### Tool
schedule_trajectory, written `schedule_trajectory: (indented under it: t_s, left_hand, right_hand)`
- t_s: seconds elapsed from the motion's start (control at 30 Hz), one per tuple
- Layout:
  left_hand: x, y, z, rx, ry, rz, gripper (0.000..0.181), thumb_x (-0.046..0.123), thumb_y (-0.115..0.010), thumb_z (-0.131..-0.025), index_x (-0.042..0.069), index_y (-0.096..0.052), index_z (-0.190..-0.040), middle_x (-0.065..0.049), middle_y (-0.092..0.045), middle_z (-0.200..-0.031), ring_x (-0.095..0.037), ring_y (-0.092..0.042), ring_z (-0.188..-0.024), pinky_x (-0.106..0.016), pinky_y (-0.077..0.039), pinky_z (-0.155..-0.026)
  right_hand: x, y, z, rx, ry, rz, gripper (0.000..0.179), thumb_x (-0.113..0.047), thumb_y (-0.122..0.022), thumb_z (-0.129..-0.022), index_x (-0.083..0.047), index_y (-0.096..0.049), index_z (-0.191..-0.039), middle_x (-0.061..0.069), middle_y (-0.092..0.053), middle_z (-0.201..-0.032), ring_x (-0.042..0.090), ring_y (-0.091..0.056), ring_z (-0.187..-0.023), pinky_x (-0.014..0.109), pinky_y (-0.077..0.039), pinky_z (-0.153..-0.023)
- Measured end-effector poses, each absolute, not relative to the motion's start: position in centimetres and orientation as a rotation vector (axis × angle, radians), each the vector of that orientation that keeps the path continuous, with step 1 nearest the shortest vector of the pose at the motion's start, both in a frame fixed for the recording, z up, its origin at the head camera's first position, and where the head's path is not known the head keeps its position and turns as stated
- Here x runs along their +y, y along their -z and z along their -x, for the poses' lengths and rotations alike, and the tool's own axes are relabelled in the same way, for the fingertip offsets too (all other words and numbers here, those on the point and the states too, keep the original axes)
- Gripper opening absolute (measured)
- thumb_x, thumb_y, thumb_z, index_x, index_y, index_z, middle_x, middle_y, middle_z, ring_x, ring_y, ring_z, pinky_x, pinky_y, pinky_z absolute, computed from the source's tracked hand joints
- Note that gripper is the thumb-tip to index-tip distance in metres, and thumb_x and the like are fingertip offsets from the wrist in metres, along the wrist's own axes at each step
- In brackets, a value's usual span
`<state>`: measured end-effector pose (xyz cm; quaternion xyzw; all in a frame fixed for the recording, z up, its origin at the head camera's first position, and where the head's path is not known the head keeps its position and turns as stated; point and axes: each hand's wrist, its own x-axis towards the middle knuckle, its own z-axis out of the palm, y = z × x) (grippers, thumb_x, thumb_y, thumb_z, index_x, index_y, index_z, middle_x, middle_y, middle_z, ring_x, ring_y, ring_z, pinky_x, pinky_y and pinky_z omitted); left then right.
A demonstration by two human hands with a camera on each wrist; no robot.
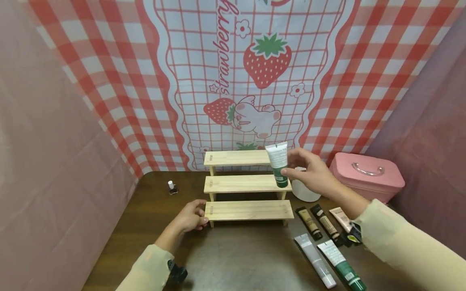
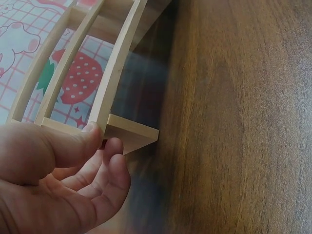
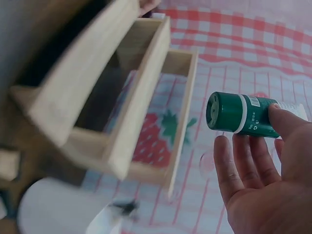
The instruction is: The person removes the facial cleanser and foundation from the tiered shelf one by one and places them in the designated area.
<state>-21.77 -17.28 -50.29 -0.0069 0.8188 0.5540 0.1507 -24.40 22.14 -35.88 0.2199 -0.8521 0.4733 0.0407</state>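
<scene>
A three-tier wooden display rack [image 1: 247, 210] stands against the back cloth. At its lower left end my left hand [image 1: 191, 216] grips the bottom step; the left wrist view has the thumb on the step's end [image 2: 100, 119] and the fingers curled below. A small squeeze tube [image 1: 278, 163], white above and dark green at the cap, is in my right hand [image 1: 309, 169]. Thumb and fingers pinch it, and it hangs cap down in front of the upper right tiers. The green cap [image 3: 226, 112] faces the rack in the right wrist view.
Several tubes lie at the right, among them a grey one [image 1: 314, 260] and a larger green-and-white one [image 1: 342, 264]. Behind them are a white round container [image 1: 305, 193] and a pink case [image 1: 367, 173]. A small nail polish bottle [image 1: 172, 188] stands left of the rack.
</scene>
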Motion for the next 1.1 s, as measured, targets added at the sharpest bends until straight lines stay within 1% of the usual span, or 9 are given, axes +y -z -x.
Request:
schedule_trajectory:
  t_s: [0.13,0.23,0.3,0.4,0.53,0.67,0.83,0.93,1.1]
  left_hand:
    - [-17.4,50.4,21.8,2.36,-1.597,0.03,0.066,-0.017,-0.07,-0.084,-0.008,-0.044,-0.145,-0.015,-0.061,-0.087,-0.021,-0.065,-0.068,-0.035,-0.058,-0.057]
    - [-17.5,50.3,21.9,2.365,-1.606,0.05,0.065,-0.017,-0.069,-0.084,-0.008,-0.046,-0.144,-0.015,-0.06,-0.089,-0.021,-0.065,-0.069,-0.035,-0.058,-0.058]
    - [-17.5,50.2,21.9,2.366,-1.613,0.053,0.065,-0.017,-0.069,-0.084,-0.007,-0.046,-0.144,-0.015,-0.06,-0.091,-0.021,-0.065,-0.07,-0.035,-0.058,-0.058]
    - [-17.4,50.1,21.9,2.367,-1.615,0.047,0.065,-0.017,-0.069,-0.084,-0.008,-0.046,-0.144,-0.016,-0.06,-0.092,-0.021,-0.065,-0.07,-0.034,-0.058,-0.058]
    - [-17.3,50.3,22.1,2.368,-1.614,0.046,0.064,-0.018,-0.069,-0.084,-0.009,-0.046,-0.143,-0.017,-0.061,-0.094,-0.019,-0.065,-0.07,-0.034,-0.058,-0.058]
    - [-17.3,50.4,22.2,2.368,-1.613,0.046,0.064,-0.018,-0.069,-0.084,-0.009,-0.047,-0.143,-0.017,-0.063,-0.095,-0.018,-0.065,-0.07,-0.033,-0.058,-0.059]
    - [-17.2,50.6,22.2,2.369,-1.624,0.046,0.065,-0.018,-0.07,-0.083,-0.01,-0.047,-0.143,-0.017,-0.063,-0.093,-0.017,-0.064,-0.068,-0.032,-0.057,-0.059]
    - [-17.2,50.7,22.2,2.376,-1.621,0.045,0.065,-0.018,-0.07,-0.083,-0.01,-0.047,-0.143,-0.016,-0.063,-0.092,-0.016,-0.064,-0.067,-0.031,-0.057,-0.059]
    - [-17.1,50.6,22.0,2.385,-1.604,0.035,0.064,-0.018,-0.069,-0.083,-0.011,-0.047,-0.143,-0.018,-0.063,-0.094,-0.017,-0.064,-0.069,-0.033,-0.058,-0.059]
  right_hand:
    - [25.9,37.0,22.0,-2.604,-1.443,-0.622,0.035,-0.015,-0.077,-0.093,-0.007,-0.063,-0.123,0.012,-0.069,-0.107,0.013,-0.069,-0.094,0.032,-0.062,-0.071]
    - [28.4,37.8,20.3,-2.624,-1.408,-0.587,0.033,-0.012,-0.077,-0.093,-0.005,-0.064,-0.123,0.011,-0.07,-0.104,0.009,-0.068,-0.091,0.03,-0.061,-0.069]
    - [30.1,38.5,19.1,-2.65,-1.389,-0.565,0.033,-0.012,-0.076,-0.093,-0.004,-0.064,-0.123,0.009,-0.07,-0.103,0.008,-0.069,-0.09,0.029,-0.061,-0.068]
    - [32.6,40.0,17.2,-2.677,-1.362,-0.515,0.034,-0.009,-0.075,-0.093,-0.003,-0.063,-0.124,0.002,-0.072,-0.101,0.005,-0.069,-0.089,0.027,-0.06,-0.068]
    - [35.7,42.8,14.7,-2.69,-1.38,-0.455,0.034,-0.003,-0.075,-0.092,0.002,-0.063,-0.123,-0.003,-0.074,-0.096,0.004,-0.071,-0.086,0.027,-0.06,-0.064]
    - [38.9,45.7,12.3,-2.781,-1.428,-0.357,0.034,-0.006,-0.072,-0.095,0.003,-0.062,-0.126,-0.003,-0.074,-0.097,0.006,-0.07,-0.086,0.028,-0.06,-0.066]
    - [41.9,48.3,9.7,-2.965,-1.545,-0.227,0.04,-0.014,-0.065,-0.101,0.007,-0.055,-0.134,-0.001,-0.072,-0.1,0.008,-0.069,-0.086,0.034,-0.06,-0.064]
    - [43.1,49.3,8.6,-3.054,-1.611,-0.128,0.046,-0.019,-0.062,-0.103,0.01,-0.051,-0.138,0.0,-0.071,-0.103,0.009,-0.068,-0.086,0.035,-0.06,-0.065]
    - [44.6,50.6,7.9,-3.116,-1.786,0.002,0.055,-0.022,-0.059,-0.105,0.016,-0.044,-0.141,0.007,-0.069,-0.108,0.013,-0.067,-0.087,0.038,-0.061,-0.068]
